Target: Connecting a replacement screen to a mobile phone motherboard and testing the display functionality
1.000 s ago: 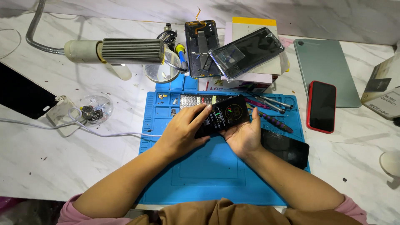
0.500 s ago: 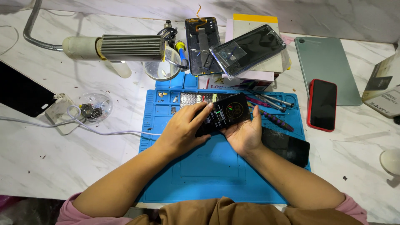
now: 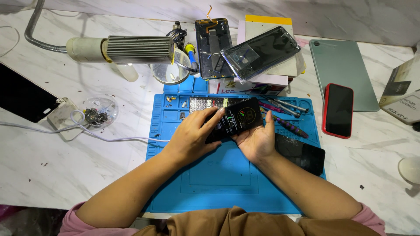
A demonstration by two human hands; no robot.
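Over the blue mat (image 3: 218,183), both hands hold one phone (image 3: 236,119) with a lit screen, face up, tilted a little to the right. Left hand (image 3: 192,137) lies across the phone's near-left side, fingers curled over its edge, fingertips on the screen's left part. Right hand (image 3: 256,142) cups the phone from below, palm up, thumb (image 3: 270,124) raised along the right edge. Both hands closed on the phone; it sits just above the mat's upper middle, clear of the surface as far as I can tell.

Around it:
- Dark phone (image 3: 302,154) lying flat on the mat, just right of the right wrist, screen off.
- Tools (image 3: 284,114) with thin shafts, one with a purple handle, on the mat's upper right, just beyond the right fingers.
- Small parts tray area at the mat's top edge, partly hidden by the phone.
- Red-cased phone (image 3: 337,110) on the marble table (image 3: 65,175), right of the mat, well apart from the hands.
- Green tablet (image 3: 341,70) behind it, face down.
- Opened phone body (image 3: 213,46) and a wrapped screen (image 3: 261,52) on stacked boxes behind the mat.
- Lamp (image 3: 131,49) with ribbed head on a gooseneck, upper left; a magnifier (image 3: 168,72) beneath it.
- Clear dish (image 3: 97,114) with small parts, left of the mat, a white cable (image 3: 109,137) running past it.
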